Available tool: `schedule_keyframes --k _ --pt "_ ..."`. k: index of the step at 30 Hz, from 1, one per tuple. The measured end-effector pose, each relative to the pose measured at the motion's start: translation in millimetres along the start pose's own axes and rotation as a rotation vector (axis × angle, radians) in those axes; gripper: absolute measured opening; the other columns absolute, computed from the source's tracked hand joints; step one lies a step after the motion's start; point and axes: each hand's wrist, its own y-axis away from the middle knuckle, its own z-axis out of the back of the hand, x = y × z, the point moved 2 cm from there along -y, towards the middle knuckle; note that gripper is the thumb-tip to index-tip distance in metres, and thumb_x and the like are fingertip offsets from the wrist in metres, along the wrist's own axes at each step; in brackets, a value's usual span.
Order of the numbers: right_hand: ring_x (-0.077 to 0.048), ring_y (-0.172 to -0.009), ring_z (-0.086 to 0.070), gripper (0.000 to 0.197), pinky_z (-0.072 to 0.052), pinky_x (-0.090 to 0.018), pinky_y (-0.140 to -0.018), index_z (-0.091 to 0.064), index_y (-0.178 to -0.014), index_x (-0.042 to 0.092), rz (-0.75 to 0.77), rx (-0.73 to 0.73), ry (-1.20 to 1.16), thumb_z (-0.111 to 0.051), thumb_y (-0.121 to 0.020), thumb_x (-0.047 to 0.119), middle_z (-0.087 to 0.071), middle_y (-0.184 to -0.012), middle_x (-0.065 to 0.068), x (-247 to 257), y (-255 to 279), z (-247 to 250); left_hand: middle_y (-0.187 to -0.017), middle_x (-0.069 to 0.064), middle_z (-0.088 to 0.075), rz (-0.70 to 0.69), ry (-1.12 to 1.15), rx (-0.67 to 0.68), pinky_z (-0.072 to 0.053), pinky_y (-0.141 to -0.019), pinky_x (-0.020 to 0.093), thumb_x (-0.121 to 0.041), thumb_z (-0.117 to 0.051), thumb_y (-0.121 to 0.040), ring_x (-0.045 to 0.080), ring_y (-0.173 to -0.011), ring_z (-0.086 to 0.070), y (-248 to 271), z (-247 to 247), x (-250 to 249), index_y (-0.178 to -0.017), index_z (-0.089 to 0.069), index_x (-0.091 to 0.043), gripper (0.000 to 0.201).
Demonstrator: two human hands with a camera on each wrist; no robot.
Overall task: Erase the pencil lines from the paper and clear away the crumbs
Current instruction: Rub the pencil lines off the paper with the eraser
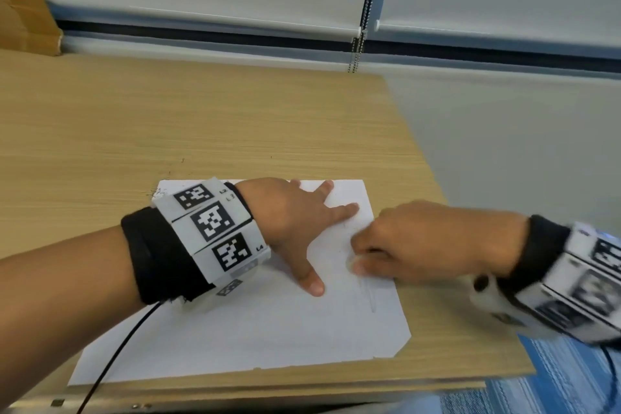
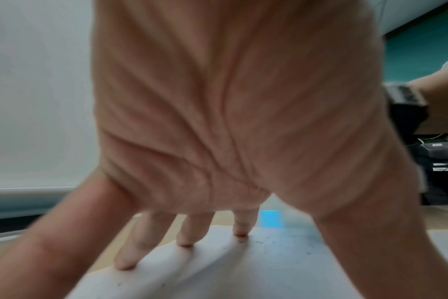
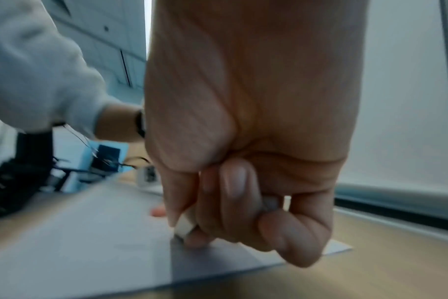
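Rubbing at the paper (image 1: 255, 323) is the job in hand, and the sheet lies flat near the front right corner of the tabletop (image 1: 235, 124), one near corner clipped off. Faint pencil lines (image 1: 368, 296) show close to its right edge, just below the working hand. Dark crumbs (image 2: 263, 244) are scattered across the sheet in the left wrist view. The eraser (image 3: 186, 224), a small white block, is pinched in the curled fingers (image 3: 234, 182) of the right hand (image 1: 433, 242), its lower edge down on the paper. That hand is blurred in the head view, so I judge it mid-stroke. The left hand (image 1: 289, 218) holds the sheet down, fingers (image 2: 184, 232) spread and straight, tips pressing, thumb angled toward the near edge.

Now the risks, as I read them. The eraser works right beside the paper's edge, so a hard stroke toward the anchoring hand could buckle or crease the sheet. Easing the left hand's pressure would let the paper slide. And the crumbs could smear if rubbed over.
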Motion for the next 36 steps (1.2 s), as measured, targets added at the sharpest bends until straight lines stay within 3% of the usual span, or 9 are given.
schedule_keyframes --k 3,8,13,18,24,30,36 --pt "-0.01 -0.06 -0.044 0.035 -0.038 -0.032 -0.064 -0.046 -0.077 0.021 0.053 0.056 -0.039 -0.037 -0.098 0.047 -0.048 -0.067 0.005 9.5 6.7 -2.3 -0.16 -0.001 0.027 -0.003 -0.001 -0.004 -0.029 -0.108 0.055 -0.072 -0.07 -0.066 0.043 -0.148 0.0 -1.5 -0.6 0.9 -0.145 0.025 -0.05 0.125" --pt "-0.01 -0.064 -0.048 0.032 -0.044 -0.035 -0.068 -0.05 -0.077 0.024 -0.06 -0.049 -0.037 -0.04 -0.098 0.046 -0.048 -0.067 0.01 -21.7 -8.4 6.7 -0.16 -0.002 0.026 0.001 0.003 -0.004 -0.031 -0.105 0.055 -0.072 -0.07 -0.067 0.041 -0.148 0.0 -0.4 0.2 0.1 -0.142 0.027 -0.053 0.124" --pt "-0.011 -0.058 -0.045 0.034 -0.039 -0.031 -0.063 -0.049 -0.078 0.02 0.083 0.075 -0.058 -0.04 -0.098 0.046 -0.048 -0.064 0.005 8.7 11.7 -5.6 -0.159 -0.003 0.029 0.019 -0.004 0.01 -0.028 -0.108 0.055 -0.07 -0.07 -0.068 0.041 -0.148 0.002 -0.4 -0.3 -0.4 -0.143 0.027 -0.051 0.124" --pt "-0.011 -0.063 -0.048 0.033 -0.04 -0.033 -0.064 -0.055 -0.082 0.019 -0.045 -0.071 -0.027 -0.042 -0.098 0.044 -0.049 -0.068 0.01 -26.4 -14.4 7.9 -0.159 -0.003 0.028 0.005 0.006 0.023 -0.03 -0.106 0.054 -0.071 -0.07 -0.067 0.039 -0.148 0.002 -0.4 0.7 0.8 -0.14 0.028 -0.054 0.124" --pt "-0.014 -0.065 -0.05 0.033 -0.043 -0.032 -0.068 -0.053 -0.083 0.017 0.094 0.133 -0.071 -0.041 -0.098 0.045 -0.054 -0.07 0.004 11.3 22.0 -11.0 -0.158 -0.002 0.03 0.021 -0.013 0.028 -0.027 -0.109 0.056 -0.071 -0.07 -0.067 0.041 -0.148 0.003 -1.3 1.0 -1.0 -0.142 0.028 -0.05 0.126" --pt "-0.006 -0.058 -0.046 0.036 -0.035 -0.029 -0.059 -0.046 -0.065 0.028 -0.035 -0.051 -0.072 -0.046 -0.096 0.046 -0.048 -0.061 0.012 -32.7 -15.7 7.7 -0.158 -0.001 0.03 0.021 -0.021 0.058 -0.027 -0.108 0.056 -0.071 -0.068 -0.07 0.04 -0.148 0.003 2.5 3.5 -2.3 -0.139 0.031 -0.051 0.123" --pt "-0.01 -0.055 -0.043 0.039 -0.038 -0.026 -0.058 -0.054 -0.071 0.017 -0.006 0.02 -0.146 -0.046 -0.095 0.048 -0.05 -0.061 0.007 -23.8 12.6 -3.7 -0.158 -0.005 0.031 0.043 0.031 0.069 -0.02 -0.111 0.059 -0.075 -0.069 -0.065 0.038 -0.148 0.007 2.6 3.5 -2.7 -0.142 0.029 -0.051 0.126"
